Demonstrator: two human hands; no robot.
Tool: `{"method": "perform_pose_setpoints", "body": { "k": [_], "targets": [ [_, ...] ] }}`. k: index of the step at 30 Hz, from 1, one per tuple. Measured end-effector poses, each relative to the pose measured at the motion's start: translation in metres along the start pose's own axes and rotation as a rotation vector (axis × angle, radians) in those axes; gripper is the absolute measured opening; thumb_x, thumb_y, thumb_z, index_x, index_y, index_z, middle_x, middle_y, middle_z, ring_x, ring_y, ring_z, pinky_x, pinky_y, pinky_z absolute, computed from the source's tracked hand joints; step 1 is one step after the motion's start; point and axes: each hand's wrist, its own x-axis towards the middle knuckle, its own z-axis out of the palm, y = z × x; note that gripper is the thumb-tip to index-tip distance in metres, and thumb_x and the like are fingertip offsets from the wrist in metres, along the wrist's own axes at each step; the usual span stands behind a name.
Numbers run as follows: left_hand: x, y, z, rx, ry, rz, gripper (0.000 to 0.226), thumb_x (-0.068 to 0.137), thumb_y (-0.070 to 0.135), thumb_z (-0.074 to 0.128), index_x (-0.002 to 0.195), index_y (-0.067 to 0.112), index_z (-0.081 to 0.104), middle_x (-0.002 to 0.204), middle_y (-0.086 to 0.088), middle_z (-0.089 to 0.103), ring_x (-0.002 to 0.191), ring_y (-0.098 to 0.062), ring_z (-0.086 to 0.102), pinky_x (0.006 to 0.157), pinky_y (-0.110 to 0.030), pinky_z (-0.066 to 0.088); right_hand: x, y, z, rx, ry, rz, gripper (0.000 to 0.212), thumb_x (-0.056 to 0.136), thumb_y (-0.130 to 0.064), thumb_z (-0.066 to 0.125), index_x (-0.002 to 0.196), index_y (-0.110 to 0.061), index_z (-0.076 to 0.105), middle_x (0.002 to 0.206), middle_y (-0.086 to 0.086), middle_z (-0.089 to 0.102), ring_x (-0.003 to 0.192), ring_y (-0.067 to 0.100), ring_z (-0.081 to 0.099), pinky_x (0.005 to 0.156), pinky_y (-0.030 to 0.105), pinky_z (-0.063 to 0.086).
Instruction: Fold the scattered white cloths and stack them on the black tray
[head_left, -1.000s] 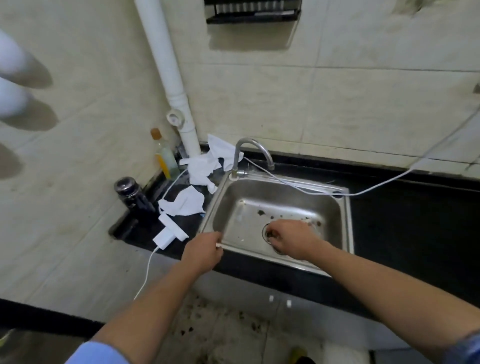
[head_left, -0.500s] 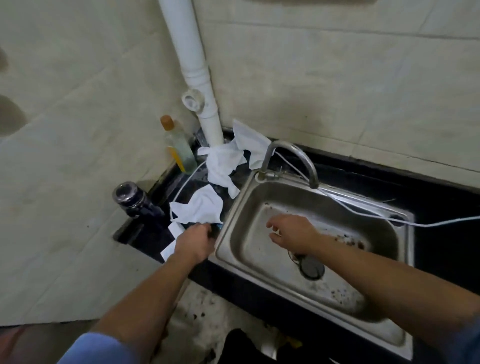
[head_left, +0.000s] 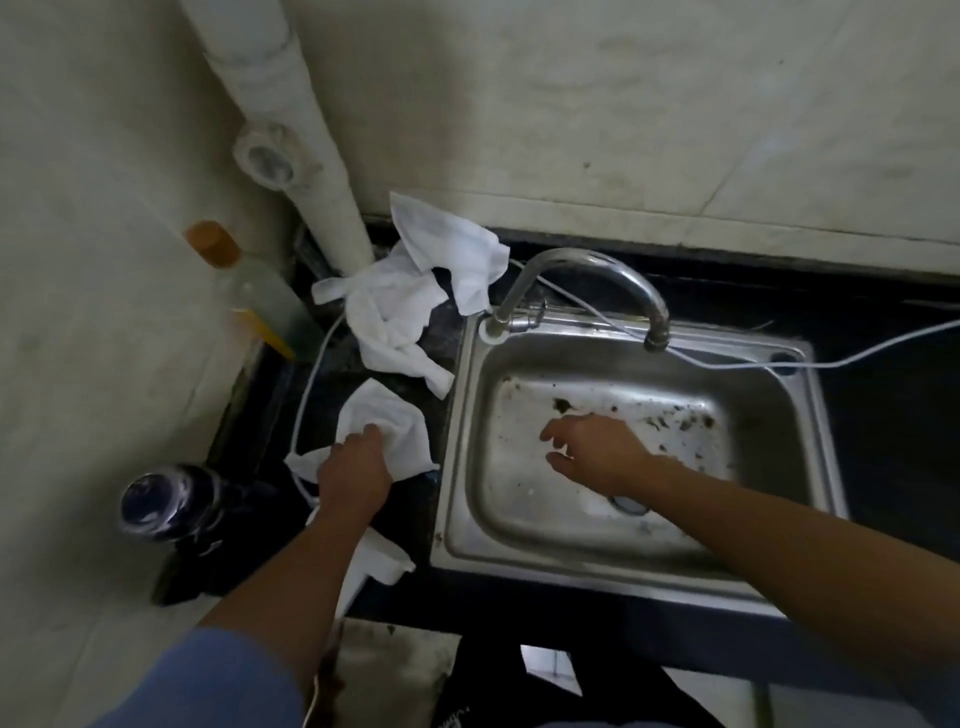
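Observation:
White cloths lie crumpled on the black counter left of the steel sink (head_left: 810, 415). My left hand (head_left: 356, 467) grips the nearest white cloth (head_left: 382, 410), its fingers curled into the fabric. Behind it a larger heap of white cloths (head_left: 400, 306) is piled against the white pipe, one corner propped up on the wall. Another white piece (head_left: 382, 564) pokes out under my left forearm at the counter's front edge. My right hand (head_left: 592, 452) hovers over the sink basin with fingers spread and holds nothing. No black tray is in view.
A curved tap (head_left: 587, 280) arches over the sink. A white cable (head_left: 857, 358) crosses the sink's back rim. A bottle with an orange cap (head_left: 244, 291) and a dark flask (head_left: 161, 506) stand by the left wall. A thick white pipe (head_left: 317, 182) fills the corner.
My left hand moved forward from the counter's edge onto the nearest cloth and took hold of it. My right hand lifted off the drain and spread its fingers. The view came closer.

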Motion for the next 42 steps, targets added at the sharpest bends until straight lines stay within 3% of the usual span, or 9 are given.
{"method": "perform_pose_setpoints", "body": {
  "k": [2,5,10,14,19,22,32,36,42],
  "targets": [
    [0.005,0.0,-0.002,-0.083,0.045,0.019,0.031,0.089,0.011,0.043,0.118,0.011,0.054,0.115,-0.013,0.06,0.104,-0.032,0.059,0.083,-0.041,0.047,-0.001,-0.002,0.004,0.016,-0.01,0.042,0.035,0.094,-0.042,0.051,0.127,-0.03,0.055,0.119,-0.005,0.064,0.099,0.014,0.062,0.084,0.03,0.049],
    [0.002,0.006,-0.015,-0.16,0.095,0.074,0.012,0.084,0.007,0.049,0.091,0.005,0.059,0.097,-0.014,0.063,0.089,-0.034,0.061,0.071,-0.036,0.045,-0.006,-0.005,0.006,0.013,-0.034,0.08,0.035,0.094,-0.043,0.052,0.127,-0.031,0.055,0.119,-0.006,0.064,0.098,0.014,0.062,0.082,0.03,0.049],
    [-0.016,0.028,-0.035,-0.283,0.192,0.268,0.018,0.085,0.012,0.058,0.1,0.005,0.064,0.096,-0.015,0.066,0.088,-0.032,0.063,0.075,-0.037,0.05,-0.024,-0.002,-0.002,0.009,0.008,0.105,0.036,0.094,-0.042,0.052,0.126,-0.028,0.056,0.117,-0.005,0.065,0.1,0.015,0.062,0.083,0.03,0.049],
    [-0.046,0.068,-0.042,-0.322,0.271,0.39,0.026,0.086,0.014,0.055,0.108,0.004,0.065,0.109,-0.016,0.065,0.096,-0.034,0.061,0.085,-0.038,0.048,-0.061,0.016,-0.009,0.003,0.048,0.121,0.034,0.092,-0.04,0.051,0.122,-0.025,0.058,0.112,-0.001,0.067,0.1,0.02,0.061,0.074,0.028,0.044],
    [-0.094,0.146,-0.034,-0.217,0.31,0.596,0.02,0.085,0.01,0.057,0.102,0.006,0.064,0.101,-0.014,0.064,0.087,-0.034,0.062,0.073,-0.037,0.048,-0.148,0.064,-0.003,0.028,0.087,0.22,0.036,0.089,-0.043,0.05,0.121,-0.028,0.058,0.111,0.001,0.067,0.099,0.024,0.062,0.079,0.034,0.051],
    [-0.131,0.203,-0.017,-0.167,0.329,0.658,0.019,0.086,0.013,0.057,0.103,0.009,0.064,0.103,-0.012,0.064,0.087,-0.032,0.061,0.073,-0.036,0.048,-0.213,0.101,0.006,0.05,0.119,0.271,0.039,0.091,-0.044,0.052,0.126,-0.028,0.055,0.114,-0.002,0.065,0.106,0.022,0.06,0.084,0.032,0.047],
    [-0.25,0.4,0.053,-0.124,0.215,0.99,0.018,0.088,0.013,0.054,0.104,0.012,0.063,0.104,-0.008,0.062,0.091,-0.028,0.059,0.075,-0.034,0.042,-0.406,0.217,0.041,0.128,0.246,0.56,0.034,0.089,-0.045,0.054,0.119,-0.03,0.056,0.111,-0.001,0.066,0.104,0.025,0.061,0.078,0.033,0.047],
    [-0.276,0.468,0.067,-0.048,0.189,1.107,0.018,0.088,0.015,0.051,0.103,0.013,0.061,0.1,-0.005,0.058,0.084,-0.029,0.059,0.071,-0.037,0.045,-0.451,0.252,0.05,0.18,0.269,0.664,0.034,0.09,-0.044,0.053,0.12,-0.029,0.055,0.108,-0.003,0.066,0.101,0.023,0.061,0.077,0.033,0.048],
    [-0.296,0.57,0.093,0.026,0.121,1.242,0.021,0.091,0.015,0.048,0.107,0.013,0.06,0.102,-0.005,0.056,0.083,-0.028,0.058,0.077,-0.039,0.045,-0.499,0.305,0.06,0.236,0.315,0.792,0.034,0.089,-0.043,0.054,0.12,-0.029,0.056,0.106,-0.004,0.066,0.101,0.022,0.061,0.078,0.033,0.048]
  ]
}}
